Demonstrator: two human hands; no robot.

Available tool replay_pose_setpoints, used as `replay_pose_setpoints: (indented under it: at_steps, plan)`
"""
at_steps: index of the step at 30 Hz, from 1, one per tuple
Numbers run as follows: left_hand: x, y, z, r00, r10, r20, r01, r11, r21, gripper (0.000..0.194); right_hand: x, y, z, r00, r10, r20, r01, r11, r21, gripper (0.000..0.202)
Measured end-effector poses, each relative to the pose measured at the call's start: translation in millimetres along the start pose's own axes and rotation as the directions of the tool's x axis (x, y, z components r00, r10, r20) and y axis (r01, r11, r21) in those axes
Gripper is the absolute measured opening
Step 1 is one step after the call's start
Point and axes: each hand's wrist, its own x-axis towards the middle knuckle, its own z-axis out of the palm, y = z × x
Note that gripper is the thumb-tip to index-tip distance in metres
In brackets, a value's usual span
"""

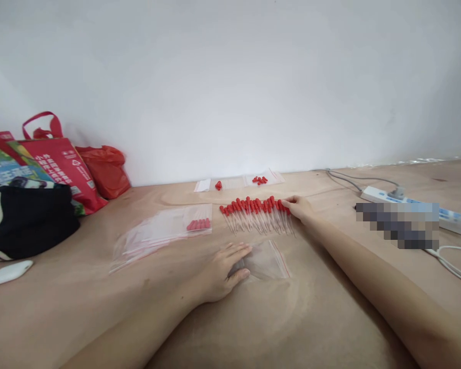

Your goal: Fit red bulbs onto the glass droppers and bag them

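Note:
A row of droppers (253,207) with red rubber bulbs and thin clear tubes lies on the brown tabletop, bulbs pointing away from me. At the row's right end, my right hand (296,207) has its fingertips closed on the red bulb of a dropper (285,210). My left hand (226,269) lies palm down, its thumb apart from the fingers, over the left part of a clear zip bag (268,261) in front of the row. To the left is a spread of clear zip bags (146,237), with several red bulbs (198,224) in the rightmost one.
By the wall are loose red bulbs (259,180), a red piece (218,185) and a white packet (202,185). Red shopping bags (67,169), a black cloth bag (34,220) and a white device (8,273) are left. A power strip (415,202) with cables is right.

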Motion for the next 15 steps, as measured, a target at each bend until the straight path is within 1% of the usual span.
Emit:
replay_pose_setpoints:
  at_steps: [4, 6, 8, 10, 12, 15]
  plan:
    - [0.1, -0.7, 0.7, 1.0, 0.003, -0.006, -0.003, 1.0, -0.001, 0.044, -10.3, -9.0, -23.4, 0.998, -0.016, 0.066, 0.006, 0.989, 0.149, 0.019]
    - [0.2, 0.1, 0.5, 1.0, -0.005, -0.008, 0.005, 1.0, 0.004, 0.044, -23.4, -9.7, -35.8, 0.996, -0.035, 0.081, 0.017, 0.975, 0.221, 0.02]
    - [0.4, 1.4, -0.2, 1.0, -0.013, -0.008, 0.013, 1.0, 0.005, 0.043, -41.2, -5.8, -42.5, 0.995, -0.035, 0.089, 0.003, 0.942, 0.336, 0.022]
    - [0.6, 2.9, -1.1, 1.0, -0.019, -0.011, 0.019, 1.0, 0.003, 0.043, -59.8, 0.9, -42.1, 0.996, 0.013, 0.091, -0.052, 0.896, 0.441, 0.025]
    - [0.9, 4.2, -2.0, 1.0, -0.024, -0.01, 0.024, 1.0, 0.004, 0.043, -74.9, 7.4, -36.9, 0.994, 0.05, 0.099, -0.094, 0.855, 0.511, 0.027]
    - [1.1, 4.7, -2.5, 1.0, -0.03, 0.004, 0.03, 0.999, 0.014, 0.044, -86.8, 11.4, -28.0, 0.988, 0.064, 0.14, -0.134, 0.809, 0.572, 0.028]
